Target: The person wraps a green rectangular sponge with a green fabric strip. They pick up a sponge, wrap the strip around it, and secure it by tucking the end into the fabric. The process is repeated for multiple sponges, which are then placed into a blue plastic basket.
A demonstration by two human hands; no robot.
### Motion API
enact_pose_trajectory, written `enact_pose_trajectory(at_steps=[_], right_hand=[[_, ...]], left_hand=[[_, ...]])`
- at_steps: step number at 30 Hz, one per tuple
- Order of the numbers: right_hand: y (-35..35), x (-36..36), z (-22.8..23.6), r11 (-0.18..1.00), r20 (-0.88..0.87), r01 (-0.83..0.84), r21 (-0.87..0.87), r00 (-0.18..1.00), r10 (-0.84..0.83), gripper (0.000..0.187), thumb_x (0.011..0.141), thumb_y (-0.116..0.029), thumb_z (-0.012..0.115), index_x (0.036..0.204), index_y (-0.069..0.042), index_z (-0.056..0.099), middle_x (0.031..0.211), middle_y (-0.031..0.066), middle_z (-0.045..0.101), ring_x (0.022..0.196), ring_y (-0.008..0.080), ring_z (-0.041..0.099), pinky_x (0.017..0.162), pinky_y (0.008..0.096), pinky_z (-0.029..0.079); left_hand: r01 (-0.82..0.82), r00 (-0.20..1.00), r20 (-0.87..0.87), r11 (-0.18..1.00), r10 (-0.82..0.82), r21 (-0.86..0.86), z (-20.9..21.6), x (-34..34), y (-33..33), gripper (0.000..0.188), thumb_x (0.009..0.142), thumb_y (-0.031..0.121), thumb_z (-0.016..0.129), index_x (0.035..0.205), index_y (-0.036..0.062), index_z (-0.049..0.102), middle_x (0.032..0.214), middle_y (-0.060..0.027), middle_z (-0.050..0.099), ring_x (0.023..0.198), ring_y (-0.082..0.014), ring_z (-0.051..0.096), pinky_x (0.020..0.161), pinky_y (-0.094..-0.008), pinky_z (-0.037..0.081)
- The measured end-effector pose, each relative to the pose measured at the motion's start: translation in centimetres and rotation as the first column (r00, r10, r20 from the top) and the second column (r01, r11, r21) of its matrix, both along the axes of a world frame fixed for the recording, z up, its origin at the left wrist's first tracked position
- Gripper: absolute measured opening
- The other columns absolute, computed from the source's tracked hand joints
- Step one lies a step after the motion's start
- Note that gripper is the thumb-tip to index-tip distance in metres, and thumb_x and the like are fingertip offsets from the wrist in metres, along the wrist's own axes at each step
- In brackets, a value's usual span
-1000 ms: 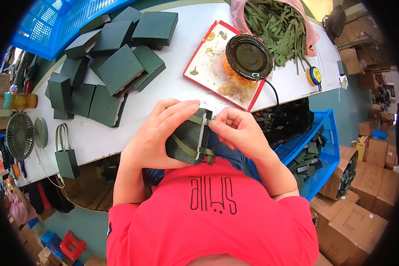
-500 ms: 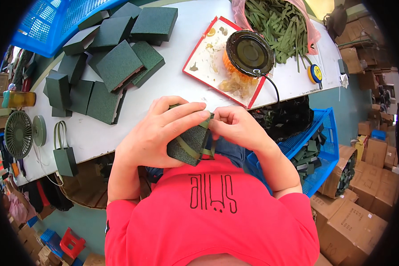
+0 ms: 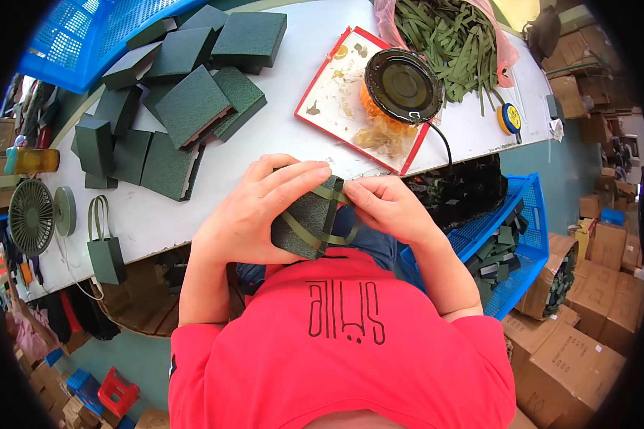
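Note:
A small dark green box-shaped bag is held just off the table's front edge, above my lap. My left hand wraps round it from the left, fingers over the top and thumb underneath. A flat olive-green ribbon crosses its face and loops out at the right side. At the bag's upper right corner my right hand has thumb and forefinger pinched on the ribbon; the fingertips partly hide that spot. A similar green bag with ribbon handles stands at the table's left edge.
Green boxes lie piled at the back left of the white table. A black round pot sits on a stained red-edged board. Cut ribbons fill a pink bag. A blue crate stands at right, a fan at left.
My right hand has shifted slightly right and down from the bag's corner, fingers now more extended. The bag has turned a little, showing more of its face, and the ribbon loop bows out wider.

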State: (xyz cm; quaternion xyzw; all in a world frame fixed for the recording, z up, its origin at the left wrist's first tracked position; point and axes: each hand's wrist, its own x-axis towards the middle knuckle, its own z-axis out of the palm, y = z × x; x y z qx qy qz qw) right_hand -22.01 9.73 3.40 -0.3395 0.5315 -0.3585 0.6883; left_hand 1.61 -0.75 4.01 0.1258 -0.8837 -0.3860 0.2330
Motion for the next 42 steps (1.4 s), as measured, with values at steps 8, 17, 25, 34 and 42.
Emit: enact_pose_trajectory(at_steps=[8, 17, 25, 34, 42], right_hand=[[-0.4, 1.2, 0.2, 0.989, -0.325, -0.031, -0.145, 0.946, -0.018, 0.028, 0.1, -0.024, 0.063, 0.097, 0.001, 0.072, 0.067, -0.0036, 0.061, 0.06, 0.0027, 0.052, 0.054, 0.0213, 0.04], [1.0, 0.0, -1.3, 0.792, -0.153, 0.474, -0.384, 0.814, -0.561, 0.022, 0.103, -0.014, 0.057, 0.11, 0.003, 0.069, 0.075, -0.0018, 0.061, 0.049, 0.0001, 0.037, 0.045, 0.0193, 0.024], [1.5, -2.7, -3.4, 0.511, 0.067, 0.626, -0.589, 0.669, -0.741, 0.02, 0.102, -0.008, 0.057, 0.115, 0.005, 0.065, 0.115, 0.0159, 0.071, 0.051, 0.0008, 0.037, 0.046, 0.0177, 0.028], [1.7, -7.4, -2.5, 0.336, 0.069, 0.681, -0.65, 0.494, -0.867, 0.015, 0.1, -0.007, 0.06, 0.11, 0.004, 0.064, 0.096, 0.0091, 0.07, 0.051, 0.0016, 0.036, 0.045, 0.0187, 0.027], [1.1, -10.1, -3.1, 0.292, 0.058, 0.789, -0.541, 0.381, -0.923, 0.013, 0.101, -0.013, 0.061, 0.105, -0.002, 0.065, 0.082, 0.0048, 0.065, 0.05, 0.0012, 0.038, 0.041, 0.0186, 0.028]], left_hand=[[-0.001, 0.999, 0.045, 1.0, 0.003, -0.028, 0.5, -0.2, 0.3, 0.095, 0.055, 0.019, 0.086, 0.143, 0.0103, 0.05, 0.14, -0.0101, 0.056, 0.122, -0.0367, 0.051, 0.102, -0.048, 0.044], [-0.351, 0.936, -0.075, 0.93, 0.344, -0.113, 1.0, 6.6, 0.8, 0.097, 0.058, 0.035, 0.091, 0.142, 0.0082, 0.051, 0.143, -0.0129, 0.051, 0.128, -0.0354, 0.047, 0.111, -0.0498, 0.031], [-0.862, 0.139, -0.08, 0.081, 0.987, -0.501, 3.0, 19.2, 1.7, 0.086, 0.067, 0.026, 0.088, 0.142, 0.0095, 0.05, 0.141, -0.0144, 0.054, 0.127, -0.0354, 0.05, 0.108, -0.0461, 0.037], [-0.687, -0.398, 0.309, -0.057, 0.864, -0.725, 0.4, 25.0, 1.9, 0.069, 0.078, 0.025, 0.075, 0.142, 0.0159, 0.051, 0.159, -0.0131, 0.03, 0.149, -0.0383, 0.022, 0.108, -0.0731, 0.024], [-0.566, 0.702, 0.185, 0.696, 0.688, -0.441, -0.1, 12.6, -3.5, 0.062, 0.08, 0.004, 0.066, 0.141, 0.0045, 0.051, 0.154, -0.0119, 0.044, 0.15, -0.0338, 0.028, 0.121, -0.0514, 0.02]])
